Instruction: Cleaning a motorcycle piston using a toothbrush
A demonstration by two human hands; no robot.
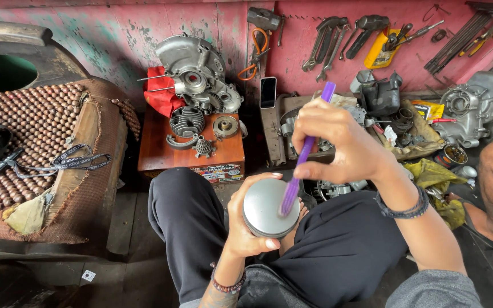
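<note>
Black trousers (338,251), grey top (435,291) — beaded wristbands (227,284).

a worn pink wall (115,40) with flaking green patches runs across the back, hung with wrenches (326,40) and other tools above and beyond the fingers. a low orange wooden box (161,151) sits out past the fingertips to their left. further left lies a brown beaded seat (35,125). dark floor planks (126,228) run beneath. daylight is soft and even.
</note>
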